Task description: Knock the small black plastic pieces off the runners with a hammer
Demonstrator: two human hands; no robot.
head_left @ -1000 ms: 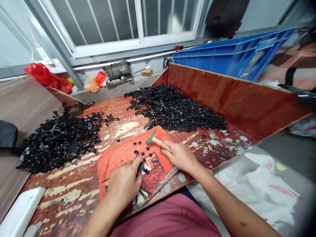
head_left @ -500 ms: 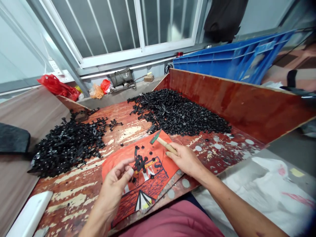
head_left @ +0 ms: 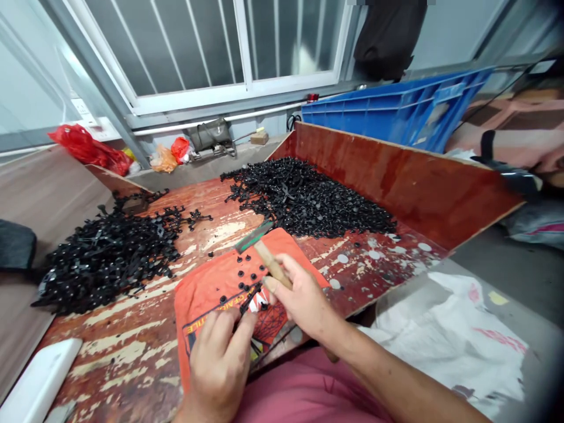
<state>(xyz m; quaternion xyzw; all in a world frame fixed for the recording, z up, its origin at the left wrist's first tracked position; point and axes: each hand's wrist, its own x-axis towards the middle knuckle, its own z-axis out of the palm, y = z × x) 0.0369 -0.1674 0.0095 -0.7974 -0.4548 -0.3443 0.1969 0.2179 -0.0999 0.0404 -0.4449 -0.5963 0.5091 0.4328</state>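
Note:
My right hand (head_left: 304,296) is wrapped round the wooden handle of a hammer (head_left: 274,265), whose dark head with green marks points away from me to the left. Its fingertips are close to a thin black plastic part (head_left: 250,298). My left hand (head_left: 222,352), back side up, pinches the near end of that part and hides some of it. Both hands are over an orange printed cloth (head_left: 194,288). Several small round black pieces (head_left: 241,274) lie scattered on the cloth, just beyond my fingers.
A large heap of black parts (head_left: 317,200) lies at the back right, against a red-brown board (head_left: 396,170). Another heap (head_left: 110,252) is at the left. A white flat object (head_left: 42,382) lies near left. A blue crate (head_left: 374,114) stands behind the board; white sacking (head_left: 440,341) is at right.
My left hand has turned palm down and moved nearer my right hand with the black part. The hammer has come left and closer, and the cloth's near part is rumpled and shifted.

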